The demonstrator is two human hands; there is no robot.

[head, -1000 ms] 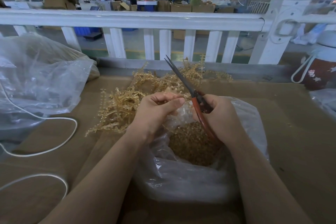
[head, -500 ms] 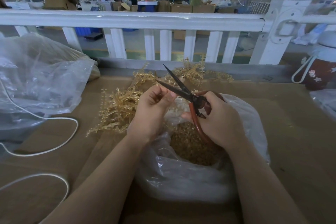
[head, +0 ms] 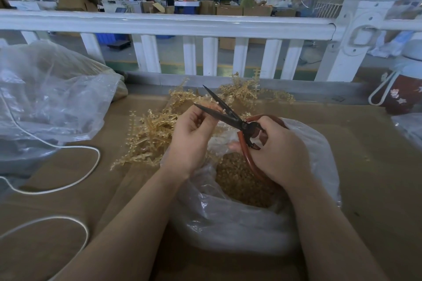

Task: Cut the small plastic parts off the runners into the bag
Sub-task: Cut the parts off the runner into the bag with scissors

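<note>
Above the open bag [head: 262, 223] the left hand [head: 194, 139] pinches a runner [head: 211, 107] between thumb and fingertips, feeding it into the spread blades of the scissors [head: 225, 113]. The right hand [head: 277, 150] is curled round the red scissor handles. The bag sits on the cardboard-covered tabletop [head: 376, 166], already holding a heap of cut parts [head: 237, 180], and the pile of uncut runners [head: 159, 134] lies just beyond it.

The runner looks thin, light and springy. It probably flexes rather than snaps, so a hold close to the cut should keep it from twisting away. The small parts likely fly off once cut, and keeping the blades over the bag mouth should catch them.

Most of the held runner is hidden behind the left hand's fingers. How many parts remain on it cannot be told. The right hand covers the lower handle loop, and the amber pieces blur together in both the pile and the bag.
</note>
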